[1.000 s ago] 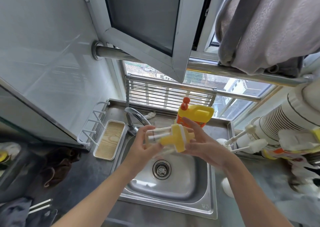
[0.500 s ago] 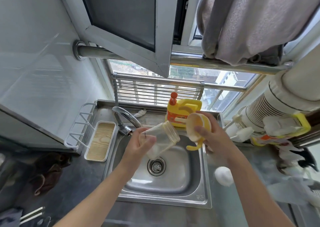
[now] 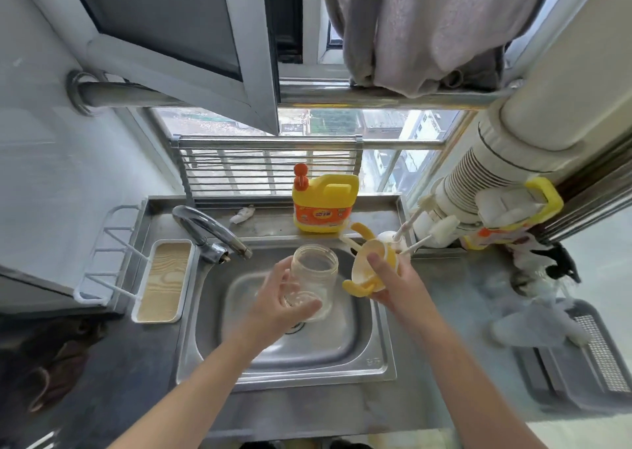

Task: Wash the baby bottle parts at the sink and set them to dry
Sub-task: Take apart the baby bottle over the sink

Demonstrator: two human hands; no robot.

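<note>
clear bottle [image 3: 313, 279] seen as colourless | handled cap [image 3: 371, 270] coloured yellow, cream inside | detergent jug [image 3: 325, 204] yellow, orange label, red top | tray [image 3: 163, 282] patterned with tan woodgrain, white-rimmed | sink [image 3: 342, 353] silver-grey

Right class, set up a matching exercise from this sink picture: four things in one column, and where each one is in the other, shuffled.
Things:
1. clear bottle
2. yellow handled cap
3. detergent jug
4. wooden tray

Places:
A. ledge behind the sink
B. right hand
C. left of the tap
D. left hand

Pairs: 1-D, 2-B, 3-A, 4-C
</note>
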